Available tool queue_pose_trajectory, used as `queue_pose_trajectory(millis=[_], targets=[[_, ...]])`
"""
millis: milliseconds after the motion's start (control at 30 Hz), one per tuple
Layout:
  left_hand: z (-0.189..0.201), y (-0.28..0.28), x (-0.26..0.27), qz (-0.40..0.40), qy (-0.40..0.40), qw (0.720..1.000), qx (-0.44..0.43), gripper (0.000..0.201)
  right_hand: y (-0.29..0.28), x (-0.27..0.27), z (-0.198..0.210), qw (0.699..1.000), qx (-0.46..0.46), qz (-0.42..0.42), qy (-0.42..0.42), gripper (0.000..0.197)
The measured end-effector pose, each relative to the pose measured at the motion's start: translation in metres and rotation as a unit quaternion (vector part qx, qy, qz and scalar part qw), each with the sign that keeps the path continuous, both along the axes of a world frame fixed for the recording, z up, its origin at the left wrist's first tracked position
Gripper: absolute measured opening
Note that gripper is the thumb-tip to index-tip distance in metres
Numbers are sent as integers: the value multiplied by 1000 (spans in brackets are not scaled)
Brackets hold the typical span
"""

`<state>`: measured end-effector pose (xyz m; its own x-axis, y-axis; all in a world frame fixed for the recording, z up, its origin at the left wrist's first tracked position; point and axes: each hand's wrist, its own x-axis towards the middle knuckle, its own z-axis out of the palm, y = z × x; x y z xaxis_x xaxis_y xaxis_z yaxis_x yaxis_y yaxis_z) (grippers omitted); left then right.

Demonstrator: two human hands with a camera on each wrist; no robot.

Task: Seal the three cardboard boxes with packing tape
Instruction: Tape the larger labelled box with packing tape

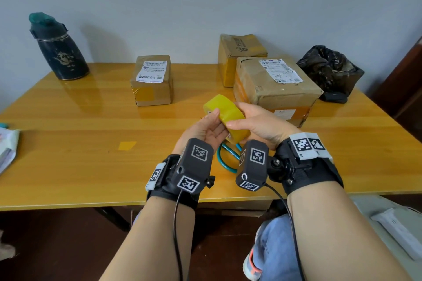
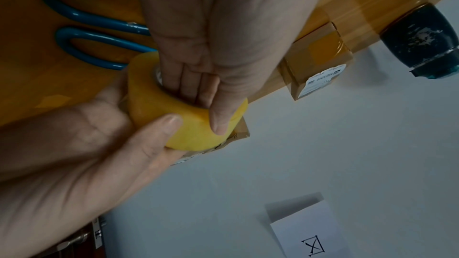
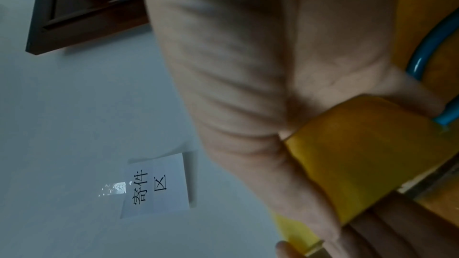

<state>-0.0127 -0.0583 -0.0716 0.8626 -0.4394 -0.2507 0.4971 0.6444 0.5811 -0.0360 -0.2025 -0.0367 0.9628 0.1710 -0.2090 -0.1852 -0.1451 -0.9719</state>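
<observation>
Both hands' grips curl round the yellow packing tape roll (image 1: pixel 225 116) above the worktop (image 1: pixel 68 121), left hand (image 1: pixel 205 128) and right hand (image 1: pixel 258 123), no strip pulled, so three boxes (image 1: pixel 151 80) apparently await fresh tape.

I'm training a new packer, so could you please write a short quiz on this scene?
1. True or false: both hands hold the tape roll.
2. What lies on the table under the hands: A scissors, B knife, C pen?
3. How many cardboard boxes are on the table?

Key: 1 true, the left hand and right hand both grip it; 2 A; 3 three.
</observation>
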Motion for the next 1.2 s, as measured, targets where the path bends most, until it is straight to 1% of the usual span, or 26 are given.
queue_pose_trajectory(millis=[100, 167, 333, 467, 633, 700, 800, 900, 1100, 1133, 1200], targets=[[4, -2, 0, 2, 1, 1000, 1, 15, 3, -2, 2, 1000, -21, -16, -4, 48], [5, -2, 0, 5, 5, 1000, -2, 13, 5, -4, 1, 999, -27, -23, -14, 51], [9, 0, 0, 1, 2, 1000, 7, 11, 5, -10, -3, 1000, 16, -11, -13, 57], [11, -2, 0, 2, -8, 1000, 17, 12, 7, -10, 0, 999, 39, -27, -15, 44], [12, -2, -1, 2, -8, 1000, 13, 12, 7, -10, -2, 998, 54, -32, -16, 56], [11, -2, -1, 2, -9, 1000, 16, 11, 6, -11, -4, 998, 61, -30, -15, 57], [11, -2, -1, -1, -11, 1000, 22, 10, 5, -11, -5, 996, 81, -43, -8, 55], [11, -3, -1, 1, -8, 1000, 24, 9, 5, -10, -6, 996, 68, -55, -17, 52], [12, -1, -2, 0, -9, 1000, 18, 10, 5, -11, -10, 996, 71, -39, -32, 57], [13, -1, -2, 0, -10, 1000, 20, 10, 5, -11, -10, 996, 74, -39, -30, 57], [14, -1, -2, 1, -10, 1000, 26, 9, 6, -11, -9, 995, 81, -49, -26, 49]])
